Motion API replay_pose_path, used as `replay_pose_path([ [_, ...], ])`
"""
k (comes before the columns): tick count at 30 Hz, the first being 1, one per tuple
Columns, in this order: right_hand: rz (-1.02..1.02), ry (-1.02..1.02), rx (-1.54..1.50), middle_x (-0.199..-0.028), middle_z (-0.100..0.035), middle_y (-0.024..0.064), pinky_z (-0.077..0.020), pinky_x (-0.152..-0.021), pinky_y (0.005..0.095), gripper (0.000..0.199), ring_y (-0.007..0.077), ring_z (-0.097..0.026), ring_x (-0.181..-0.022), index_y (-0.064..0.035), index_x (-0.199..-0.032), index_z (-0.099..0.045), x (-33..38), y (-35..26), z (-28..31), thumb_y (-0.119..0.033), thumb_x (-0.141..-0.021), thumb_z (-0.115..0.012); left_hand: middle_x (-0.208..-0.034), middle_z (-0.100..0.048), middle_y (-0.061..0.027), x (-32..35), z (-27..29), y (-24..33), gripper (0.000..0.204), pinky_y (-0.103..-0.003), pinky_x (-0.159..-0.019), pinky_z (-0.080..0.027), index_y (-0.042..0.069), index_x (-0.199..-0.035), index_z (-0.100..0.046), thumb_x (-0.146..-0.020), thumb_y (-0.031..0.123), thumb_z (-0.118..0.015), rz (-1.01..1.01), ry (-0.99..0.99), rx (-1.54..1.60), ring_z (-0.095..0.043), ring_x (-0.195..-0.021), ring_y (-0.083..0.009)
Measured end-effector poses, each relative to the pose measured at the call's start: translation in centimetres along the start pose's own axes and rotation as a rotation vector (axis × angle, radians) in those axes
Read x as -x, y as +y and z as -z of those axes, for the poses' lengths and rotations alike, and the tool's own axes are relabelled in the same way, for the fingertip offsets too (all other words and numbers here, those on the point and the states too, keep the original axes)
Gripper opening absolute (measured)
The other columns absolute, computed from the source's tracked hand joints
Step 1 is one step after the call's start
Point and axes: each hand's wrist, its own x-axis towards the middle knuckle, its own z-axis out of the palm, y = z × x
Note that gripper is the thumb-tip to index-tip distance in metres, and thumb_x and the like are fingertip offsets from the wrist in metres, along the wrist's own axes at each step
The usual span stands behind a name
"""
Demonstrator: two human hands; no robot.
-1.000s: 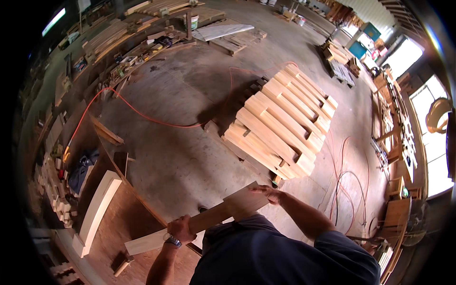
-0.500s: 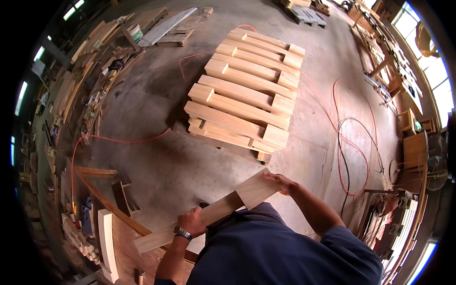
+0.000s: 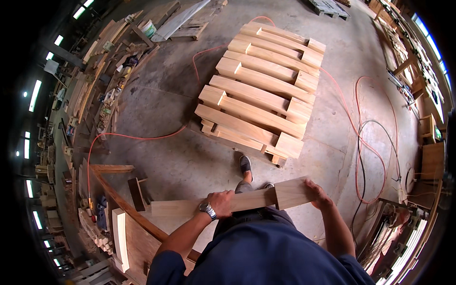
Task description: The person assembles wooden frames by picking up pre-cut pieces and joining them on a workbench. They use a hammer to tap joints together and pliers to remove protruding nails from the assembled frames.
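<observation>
I hold a pale notched wooden board (image 3: 293, 194) across my waist, its wide, thick end to the right and its thinner length to the left. My left hand (image 3: 221, 203), a watch on the wrist, grips the thinner part from above. My right hand (image 3: 317, 193) is closed round the wide end, its fingertips partly hidden. Ahead of me lies a stack of similar notched boards (image 3: 270, 100), laid side by side in a row on low wooden supports. One shoe (image 3: 245, 164) shows on the floor between the stack and the board.
A red air hose (image 3: 142, 138) runs over the floor on the left; more red hose (image 3: 357, 114) and a dark hose (image 3: 363, 178) loop on the right. At lower left stands a wood-edged bench (image 3: 128, 204) with a pale block (image 3: 120, 237). Lumber piles (image 3: 97, 76) line the left.
The held board has swung from a slant to nearly level, its right end lower and its left end higher. Both hands still hold it. My foot has come into view, and the whole view has shifted.
</observation>
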Motion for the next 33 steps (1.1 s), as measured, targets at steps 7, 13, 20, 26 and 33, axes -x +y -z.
replay_pose_path([
  [7,0.046,0.184,-0.131,-0.118,-0.066,0.0028,-0.0448,-0.102,0.0363,0.054,0.0182,-0.06,-0.113,-0.0074,-0.127,-0.064,-0.7,-2.2,-1.0,-0.052,-0.096,-0.068,-0.098,-0.072,-0.014,-9.0,4.0,-3.6,0.052,-0.051,-0.079,-0.058,0.011,-0.108,-0.054,-0.066,0.025,-0.081,-0.206,0.033,0.019,-0.071,-0.094,-0.0383],
  [13,0.073,0.157,-0.172,-0.11,-0.069,0.004,-0.0478,-0.096,0.0341,0.048,0.0176,-0.063,-0.105,-0.0067,-0.118,-0.068,-1.5,-3.3,-1.8,-0.05,-0.099,-0.066,-0.096,-0.072,-0.0125,-14.2,6.7,-6.4,0.045,-0.049,-0.079,-0.058,0.014,-0.106,-0.057,-0.065,0.019,-0.077,-0.272,0.01,0.004,-0.072,-0.092,-0.0362],
  [20,0.316,0.196,-0.163,-0.119,-0.07,0.0081,-0.0475,-0.098,0.0376,0.075,0.0187,-0.061,-0.118,-0.0047,-0.132,-0.061,-3.0,-12.8,-2.9,-0.071,-0.099,-0.048,-0.098,-0.072,-0.0138,-17.8,11.5,-6.7,0.058,-0.048,-0.08,-0.059,0.013,-0.12,-0.06,-0.067,0.025,-0.079,-0.319,0.161,0.132,-0.072,-0.09,-0.0369],
  [26,0.55,0.123,0.057,-0.124,-0.07,0.0142,-0.0479,-0.095,0.0358,0.081,0.0225,-0.065,-0.114,-0.0014,-0.149,-0.047,-5.3,-24.6,-8.4,-0.066,-0.101,-0.047,-0.097,-0.074,-0.0208,-22.1,18.7,-3.9,0.068,-0.044,-0.081,-0.059,0.005,-0.111,-0.065,-0.058,0.036,-0.092,-0.224,0.597,0.582,-0.073,-0.092,-0.0364],
  [33,0.345,0.197,0.982,-0.132,-0.062,0.0274,-0.0481,-0.107,0.045,0.116,0.0392,-0.061,-0.125,0.0029,-0.149,-0.045,-10.6,-10.1,-7.8,-0.062,-0.065,-0.092,-0.103,-0.071,-0.011,-26.8,22.6,-0.3,0.054,-0.037,-0.087,-0.057,-0.001,-0.116,-0.063,-0.072,0.017,-0.087,-0.102,0.654,1.475,-0.069,-0.094,-0.021],
])
